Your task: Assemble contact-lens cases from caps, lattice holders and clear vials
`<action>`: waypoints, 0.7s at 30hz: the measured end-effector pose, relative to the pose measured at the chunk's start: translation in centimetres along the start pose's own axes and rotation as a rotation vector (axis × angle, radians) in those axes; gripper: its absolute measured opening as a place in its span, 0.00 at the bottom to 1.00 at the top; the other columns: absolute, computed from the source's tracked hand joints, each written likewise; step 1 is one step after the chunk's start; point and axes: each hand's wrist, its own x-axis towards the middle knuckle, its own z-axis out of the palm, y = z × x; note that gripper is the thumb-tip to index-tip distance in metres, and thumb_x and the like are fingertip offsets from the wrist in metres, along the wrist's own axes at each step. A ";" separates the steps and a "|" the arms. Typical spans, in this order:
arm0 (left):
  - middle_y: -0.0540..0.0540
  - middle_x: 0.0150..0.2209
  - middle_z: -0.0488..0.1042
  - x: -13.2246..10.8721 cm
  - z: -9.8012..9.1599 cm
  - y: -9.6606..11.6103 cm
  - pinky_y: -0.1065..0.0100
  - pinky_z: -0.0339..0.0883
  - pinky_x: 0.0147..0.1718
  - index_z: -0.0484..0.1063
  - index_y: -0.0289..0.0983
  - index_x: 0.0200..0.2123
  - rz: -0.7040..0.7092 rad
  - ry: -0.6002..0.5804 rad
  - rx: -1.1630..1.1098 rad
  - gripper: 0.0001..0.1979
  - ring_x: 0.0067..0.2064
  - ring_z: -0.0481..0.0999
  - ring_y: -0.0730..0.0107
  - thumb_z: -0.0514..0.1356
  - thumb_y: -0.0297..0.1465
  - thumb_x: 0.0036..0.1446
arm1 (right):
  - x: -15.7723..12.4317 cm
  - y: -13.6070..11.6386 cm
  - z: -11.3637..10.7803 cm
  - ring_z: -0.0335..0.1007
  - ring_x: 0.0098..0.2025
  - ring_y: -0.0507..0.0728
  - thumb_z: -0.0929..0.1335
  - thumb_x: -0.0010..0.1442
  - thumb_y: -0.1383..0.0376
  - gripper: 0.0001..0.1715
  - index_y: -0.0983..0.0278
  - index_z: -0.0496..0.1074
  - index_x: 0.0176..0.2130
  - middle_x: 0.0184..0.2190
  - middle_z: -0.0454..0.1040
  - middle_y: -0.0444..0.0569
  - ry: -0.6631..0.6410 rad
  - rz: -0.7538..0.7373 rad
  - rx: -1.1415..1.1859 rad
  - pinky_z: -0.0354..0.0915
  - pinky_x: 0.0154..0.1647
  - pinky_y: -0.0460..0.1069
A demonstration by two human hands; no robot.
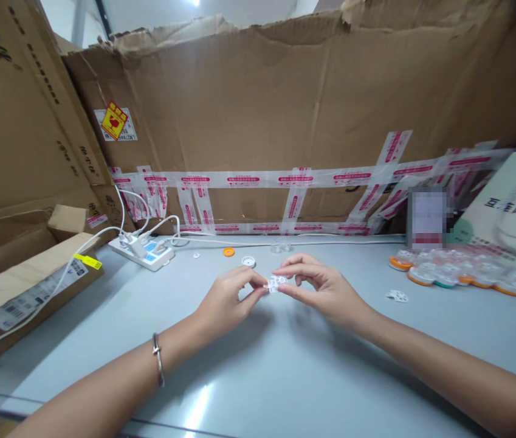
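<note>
Between my two hands, above the table, is a small white piece with dark printed marks [278, 282], perhaps paper or a sticker. My left hand [229, 296] pinches its left edge between thumb and fingertips. From the other side, my right hand [326, 286] grips it with thumb and index finger, the remaining fingers curled. Just behind the hands lie a white round ring-like part [248, 261] and an orange ring [228, 252]. Small clear round parts [281, 247] sit farther back. A similar printed white piece [397, 296] lies right of my right hand.
Several clear-topped discs with orange or green bases [462, 271] cluster at the right, before a printed board [508, 225]. A power strip [143, 252] with white cables stands at the back left. An opened cardboard box [34, 292] is at the left; a large taped carton [248, 121] walls the back.
</note>
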 end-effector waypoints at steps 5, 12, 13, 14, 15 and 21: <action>0.47 0.30 0.76 0.1 0.1 0.0 0.69 0.66 0.34 0.71 0.35 0.31 0.027 0.053 -0.008 0.03 0.33 0.74 0.70 0.58 0.25 0.55 | 0.1 -0.1 0.2 0.68 0.43 0.57 0.70 0.50 0.56 0.13 0.58 0.77 0.35 0.39 0.73 0.50 -0.067 0.063 0.054 0.64 0.43 0.54; 0.47 0.29 0.77 -0.1 0.1 0.2 0.70 0.67 0.34 0.73 0.35 0.30 -0.006 0.114 -0.052 0.04 0.32 0.75 0.70 0.59 0.24 0.54 | -0.1 -0.3 0.2 0.71 0.42 0.57 0.69 0.51 0.54 0.14 0.56 0.77 0.37 0.39 0.77 0.48 -0.103 0.096 0.056 0.65 0.46 0.55; 0.47 0.29 0.77 -0.1 0.1 0.2 0.70 0.67 0.34 0.73 0.35 0.29 -0.023 0.117 -0.064 0.04 0.32 0.75 0.70 0.59 0.24 0.53 | -0.1 -0.4 0.1 0.71 0.42 0.57 0.69 0.51 0.54 0.14 0.56 0.77 0.37 0.39 0.77 0.48 -0.105 0.107 0.054 0.65 0.46 0.55; 0.48 0.28 0.78 -0.1 0.1 0.3 0.70 0.67 0.34 0.73 0.35 0.29 -0.045 0.119 -0.078 0.04 0.32 0.75 0.70 0.59 0.24 0.53 | -0.1 -0.4 0.1 0.71 0.42 0.57 0.69 0.51 0.54 0.14 0.57 0.77 0.37 0.39 0.77 0.48 -0.107 0.114 0.050 0.65 0.46 0.54; 0.48 0.28 0.78 -0.1 0.1 0.4 0.71 0.67 0.34 0.73 0.35 0.28 -0.069 0.120 -0.090 0.04 0.31 0.75 0.71 0.59 0.23 0.53 | -0.2 -0.5 0.1 0.72 0.42 0.58 0.69 0.51 0.54 0.15 0.57 0.77 0.38 0.39 0.78 0.48 -0.111 0.115 0.045 0.66 0.46 0.54; 0.49 0.27 0.77 0.0 0.1 1.0 0.71 0.65 0.34 0.74 0.35 0.26 -0.200 0.120 -0.139 0.05 0.30 0.74 0.71 0.59 0.24 0.52 | -0.4 -1.1 -0.2 0.73 0.42 0.58 0.68 0.53 0.56 0.14 0.57 0.77 0.39 0.39 0.78 0.47 -0.138 0.062 0.003 0.67 0.45 0.53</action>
